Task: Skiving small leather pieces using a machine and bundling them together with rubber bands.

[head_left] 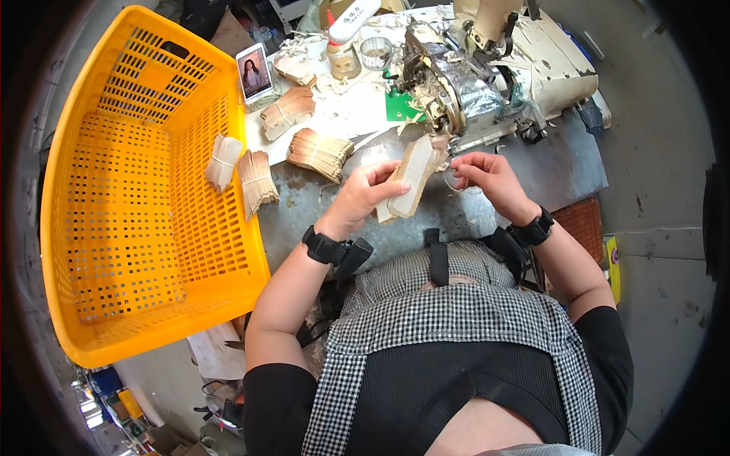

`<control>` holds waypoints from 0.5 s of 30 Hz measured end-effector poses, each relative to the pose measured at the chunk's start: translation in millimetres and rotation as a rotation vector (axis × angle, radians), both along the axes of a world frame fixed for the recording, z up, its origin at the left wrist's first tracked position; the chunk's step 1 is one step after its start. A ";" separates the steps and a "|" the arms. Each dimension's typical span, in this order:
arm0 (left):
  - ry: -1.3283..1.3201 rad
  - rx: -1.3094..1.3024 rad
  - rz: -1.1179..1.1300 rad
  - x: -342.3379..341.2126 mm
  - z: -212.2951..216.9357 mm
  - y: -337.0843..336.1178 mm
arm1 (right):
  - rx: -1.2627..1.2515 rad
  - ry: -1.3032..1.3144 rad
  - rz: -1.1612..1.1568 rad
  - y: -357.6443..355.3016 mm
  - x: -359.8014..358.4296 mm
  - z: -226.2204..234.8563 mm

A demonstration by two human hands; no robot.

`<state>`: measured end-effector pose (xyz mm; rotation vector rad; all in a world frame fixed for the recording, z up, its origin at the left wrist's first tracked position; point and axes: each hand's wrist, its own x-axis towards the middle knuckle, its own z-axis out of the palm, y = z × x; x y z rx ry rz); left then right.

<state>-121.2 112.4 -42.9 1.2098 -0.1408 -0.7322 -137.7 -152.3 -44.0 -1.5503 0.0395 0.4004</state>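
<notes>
Head view: my left hand [363, 196] clamps a stack of tan paper tags [414, 182], tilted upright, above the grey table [547, 163]. My right hand [487, 176] pinches a thin rubber band [454, 181] just beside it, wrist bent inward.

Left hand [363, 196] curled in grip; right hand [487, 173] seemingly pinching, both forearms raised.

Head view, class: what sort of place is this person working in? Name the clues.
Probably a small workshop or factory bench. A worn industrial machine stands on the metal table, banded bundles of tan paper pieces lie about, and a large yellow crate sits alongside.
</notes>
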 end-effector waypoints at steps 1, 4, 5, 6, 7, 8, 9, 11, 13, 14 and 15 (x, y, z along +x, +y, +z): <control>0.071 -0.058 -0.036 -1.4 6.6 -0.9 | 0.078 0.064 0.000 2.5 0.3 3.6; 0.164 -0.138 -0.083 -2.3 13.9 -4.4 | 0.305 0.230 0.039 17.7 2.1 16.8; 0.153 -0.189 -0.103 -4.3 19.7 -7.3 | 0.400 0.262 0.064 20.1 2.5 16.6; 0.143 -0.240 -0.123 -7.1 27.4 -11.7 | 0.496 0.293 0.089 21.8 2.8 15.3; 0.133 -0.291 -0.138 -9.1 32.0 -15.0 | 0.592 0.326 0.119 25.4 3.1 15.9; 0.122 -0.331 -0.160 -8.9 30.4 -17.3 | 0.566 0.316 0.151 28.7 2.0 22.3; 0.110 -0.370 -0.182 -8.3 27.4 -19.1 | 0.629 0.323 0.161 29.6 1.1 26.6; 0.112 -0.371 -0.189 -9.3 27.5 -17.6 | 0.755 0.337 0.178 29.6 -0.7 32.6; 0.135 -0.294 -0.153 -13.5 33.3 -9.7 | 0.697 0.258 0.085 24.3 -1.2 37.1; 0.090 -0.219 -0.153 -13.6 34.0 -8.4 | 0.667 0.220 0.046 21.2 0.1 41.8; 0.046 -0.143 -0.152 -12.9 34.6 -7.7 | 0.627 0.063 0.140 13.2 4.6 55.3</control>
